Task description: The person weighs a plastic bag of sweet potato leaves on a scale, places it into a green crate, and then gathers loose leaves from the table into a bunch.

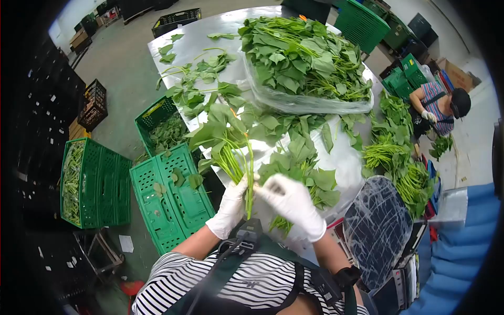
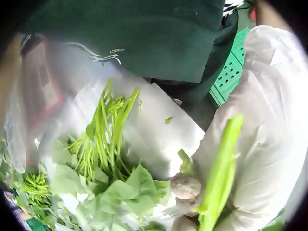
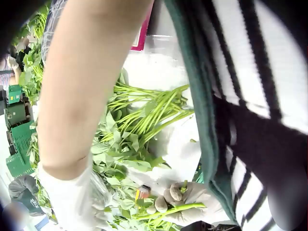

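In the head view my gloved left hand (image 1: 231, 206) grips a bunch of long green stems (image 1: 230, 163) with broad leaves at their upper end. Cut stem ends stick out below that hand, and in the left wrist view they cross in front of the white glove (image 2: 260, 125). My gloved right hand (image 1: 294, 202) is just right of the bunch, blurred, its fingertips close to the stems; whether they pinch anything is hidden. A loose bundle of leafy stems (image 2: 108, 139) lies on the metal table beside the hands.
A large leafy heap (image 1: 310, 58) sits in clear plastic at the table's back. Green crates (image 1: 170, 197) stand left. More bundles (image 1: 394, 152) lie right, near another person (image 1: 438, 107). Scattered leaves cover the metal table's (image 1: 163, 47) left part.
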`<state>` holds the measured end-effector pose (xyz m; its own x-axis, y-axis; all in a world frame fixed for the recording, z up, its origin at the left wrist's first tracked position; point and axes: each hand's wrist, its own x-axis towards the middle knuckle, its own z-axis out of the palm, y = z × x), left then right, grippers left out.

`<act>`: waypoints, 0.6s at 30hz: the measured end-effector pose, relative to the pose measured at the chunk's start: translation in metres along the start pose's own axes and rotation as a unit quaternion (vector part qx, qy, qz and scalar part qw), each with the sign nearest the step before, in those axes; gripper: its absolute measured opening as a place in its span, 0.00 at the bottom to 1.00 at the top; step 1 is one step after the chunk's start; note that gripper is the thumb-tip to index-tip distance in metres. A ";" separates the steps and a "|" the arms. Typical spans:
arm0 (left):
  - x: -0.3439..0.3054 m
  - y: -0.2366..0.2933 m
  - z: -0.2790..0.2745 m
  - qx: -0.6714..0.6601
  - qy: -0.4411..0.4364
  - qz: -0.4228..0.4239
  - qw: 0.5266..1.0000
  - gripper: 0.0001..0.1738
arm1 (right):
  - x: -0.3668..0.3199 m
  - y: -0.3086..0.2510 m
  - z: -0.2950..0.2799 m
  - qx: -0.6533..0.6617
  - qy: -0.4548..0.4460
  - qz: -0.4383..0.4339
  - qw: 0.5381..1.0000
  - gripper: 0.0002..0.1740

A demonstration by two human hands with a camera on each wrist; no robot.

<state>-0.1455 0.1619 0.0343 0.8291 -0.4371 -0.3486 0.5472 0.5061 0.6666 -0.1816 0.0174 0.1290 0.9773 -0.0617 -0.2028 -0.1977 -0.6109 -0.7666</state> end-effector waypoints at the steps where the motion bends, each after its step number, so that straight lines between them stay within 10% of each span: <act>1: 0.002 -0.005 0.004 0.011 0.006 0.018 1.000 0.18 | -0.011 0.001 0.004 -0.012 0.004 -0.021 1.000 0.16; 11: 0.001 -0.010 0.033 0.148 -0.108 0.019 0.983 0.19 | -0.036 0.042 0.027 -0.102 0.120 -0.089 0.984 0.14; 14: -0.004 -0.007 0.024 0.184 -0.113 -0.111 0.970 0.14 | -0.043 0.051 0.031 -0.111 0.080 -0.104 0.985 0.12; 18: -0.005 -0.001 0.001 0.145 -0.052 -0.089 0.984 0.12 | -0.064 0.070 0.011 0.093 0.114 0.072 0.986 0.16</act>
<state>-0.1506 0.1633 0.0359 0.6979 -0.5818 -0.4178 0.6145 0.1867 0.7665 -0.2587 -0.0125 0.0813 0.9255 -0.3263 -0.1922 -0.3260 -0.4284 -0.8427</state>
